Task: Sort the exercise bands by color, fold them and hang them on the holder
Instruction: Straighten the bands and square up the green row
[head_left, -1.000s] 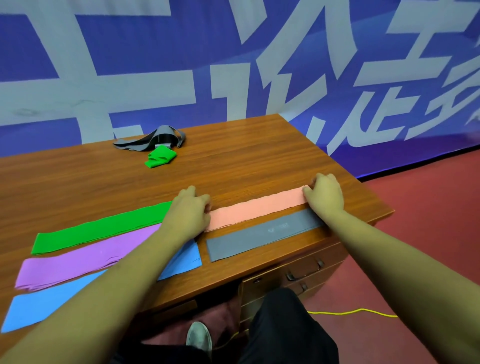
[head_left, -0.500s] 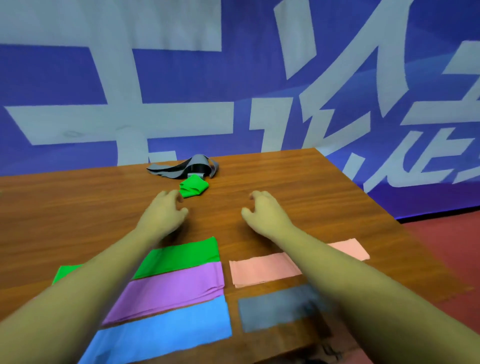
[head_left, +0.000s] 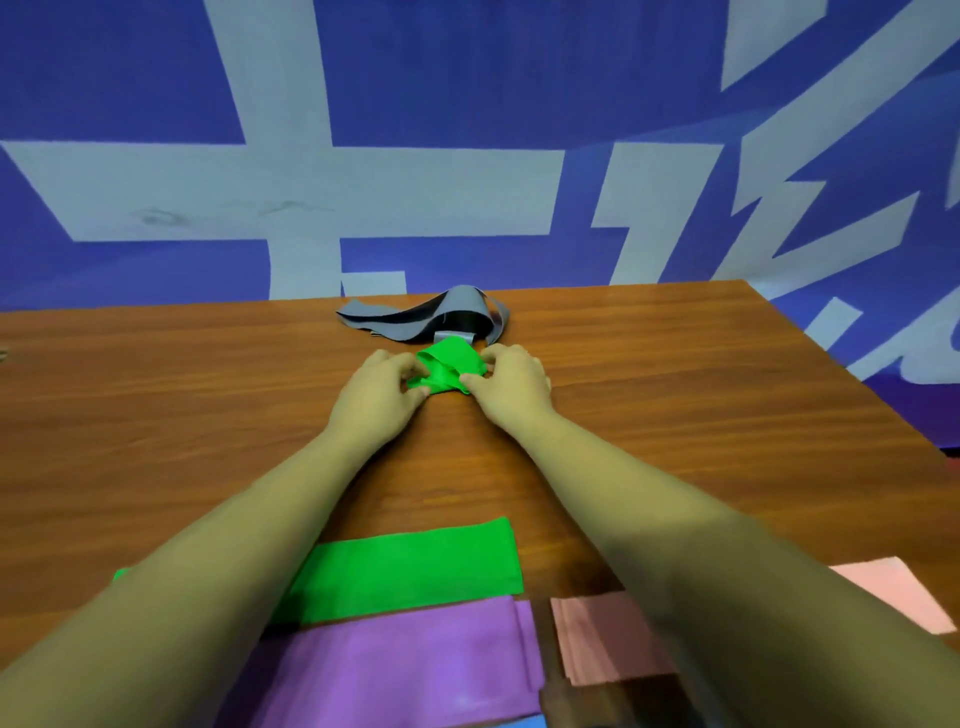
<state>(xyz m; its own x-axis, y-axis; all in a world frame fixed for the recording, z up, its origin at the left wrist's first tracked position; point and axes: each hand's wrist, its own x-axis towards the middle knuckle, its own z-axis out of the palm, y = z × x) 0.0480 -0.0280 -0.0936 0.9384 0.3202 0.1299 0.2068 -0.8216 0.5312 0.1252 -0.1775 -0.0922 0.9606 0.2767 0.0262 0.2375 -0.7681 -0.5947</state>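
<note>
Exercise bands lie in two places on the wooden desk (head_left: 156, 389). Near the person, a flat green band (head_left: 415, 569), a purple band (head_left: 405, 665), a pink band (head_left: 602, 639) and a sliver of blue band (head_left: 524, 722) sit side by side, sorted by colour and smoothed out. Far across the desk, a crumpled green band (head_left: 447, 371) sits between both hands: the left hand (head_left: 376, 400) and the right hand (head_left: 511, 389) pinch its bunched edges with curled fingers. Just behind it a grey band (head_left: 415, 317) lies in a loose tangle. Sorting looks mostly done; the crumpled green and the grey ones are not yet laid out, and folding and hanging seem unstarted, with no holder in view. Behind the brown wood-grain top hangs a blue banner (head_left: 467, 104) with large pale characters.
</note>
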